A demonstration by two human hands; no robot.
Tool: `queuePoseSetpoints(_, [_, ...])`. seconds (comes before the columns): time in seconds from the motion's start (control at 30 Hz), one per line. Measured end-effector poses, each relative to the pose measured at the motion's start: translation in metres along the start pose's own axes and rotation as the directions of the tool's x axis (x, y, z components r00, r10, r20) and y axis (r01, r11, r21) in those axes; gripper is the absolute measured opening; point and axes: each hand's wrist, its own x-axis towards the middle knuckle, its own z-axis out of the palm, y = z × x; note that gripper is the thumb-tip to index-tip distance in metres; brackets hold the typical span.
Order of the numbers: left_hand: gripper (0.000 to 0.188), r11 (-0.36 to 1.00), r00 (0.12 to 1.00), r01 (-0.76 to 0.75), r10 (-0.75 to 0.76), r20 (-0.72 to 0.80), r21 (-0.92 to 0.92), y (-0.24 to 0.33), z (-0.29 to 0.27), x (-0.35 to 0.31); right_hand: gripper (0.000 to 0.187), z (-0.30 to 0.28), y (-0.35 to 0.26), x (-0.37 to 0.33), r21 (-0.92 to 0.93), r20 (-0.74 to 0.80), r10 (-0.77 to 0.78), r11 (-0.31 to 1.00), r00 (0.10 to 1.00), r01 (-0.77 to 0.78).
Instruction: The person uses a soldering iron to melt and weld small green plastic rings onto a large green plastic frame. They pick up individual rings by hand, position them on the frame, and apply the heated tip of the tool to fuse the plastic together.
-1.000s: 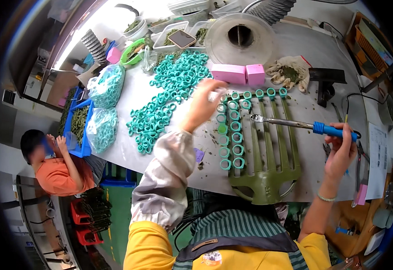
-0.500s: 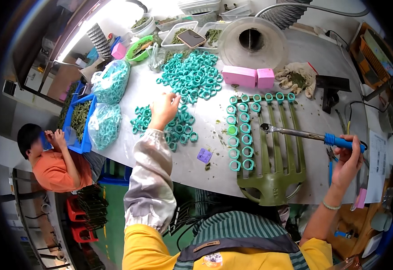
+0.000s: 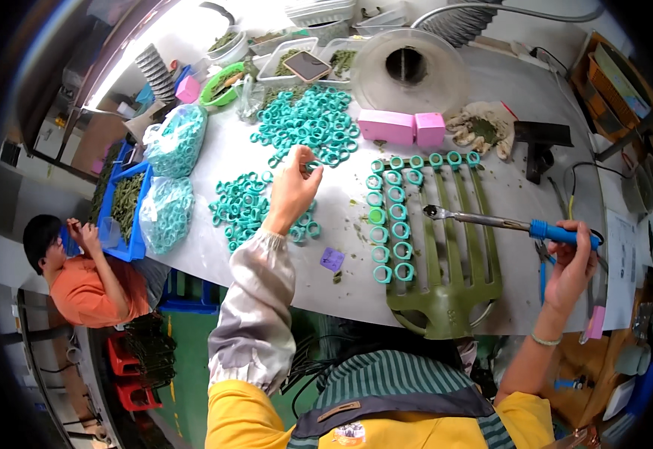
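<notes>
My left hand (image 3: 293, 193) is over the loose teal rings (image 3: 248, 206), thumb and fingers pinched together around what appears to be one teal ring (image 3: 312, 165). In my right hand (image 3: 572, 271) is a soldering iron (image 3: 491, 220) with a blue handle, its metal shaft pointing left and ending in a small cup-like tip. That tip hangs above an olive-green rack with long prongs (image 3: 446, 288). Teal rings (image 3: 398, 212) line the rack's two left prongs and its far edge; one ring has a bright green centre (image 3: 376, 216).
A larger heap of teal rings (image 3: 307, 123) lies farther back. Pink blocks (image 3: 386, 126), a soiled glove (image 3: 483, 127) and a black stand (image 3: 542, 146) sit beyond the rack. Bagged rings (image 3: 165, 213) are at left, near a co-worker in orange (image 3: 90, 288). A purple square (image 3: 332, 259) lies nearer me.
My left hand has moved right, from reaching over the rings to a pinch with teal at its fingertips. The view has shifted slightly; the iron stays over the rack.
</notes>
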Motion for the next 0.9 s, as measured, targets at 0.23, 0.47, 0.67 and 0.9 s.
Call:
queuePoseSetpoints(0.23, [0.026, 0.897, 0.921, -0.015, 0.184, 0.344, -0.442, 0.075, 0.043, -0.036, 0.024, 0.01, 0.009, -0.001, 0.005, 0.004, 0.0, 1.0, 1.0, 0.0])
queuePoseSetpoints(0.47, [0.026, 0.905, 0.856, -0.423, 0.417, 0.304, -0.05, 0.075, 0.088, -0.03, 0.025, 0.013, 0.032, 0.001, 0.046, 0.034, 0.0, 0.999, 0.999, -0.002])
queuePoseSetpoints(0.67, [0.027, 0.895, 0.836, -0.447, 0.424, 0.349, -0.017, 0.076, 0.093, -0.029, 0.025, 0.024, 0.035, -0.001, 0.051, 0.079, -0.001, 0.999, 0.997, -0.003])
queuePoseSetpoints(0.9, [0.027, 0.868, 0.808, -0.496, 0.477, 0.345, -0.038, 0.075, 0.081, -0.024, 0.026, -0.001, 0.006, 0.002, 0.017, 0.003, 0.007, 1.0, 1.0, -0.007])
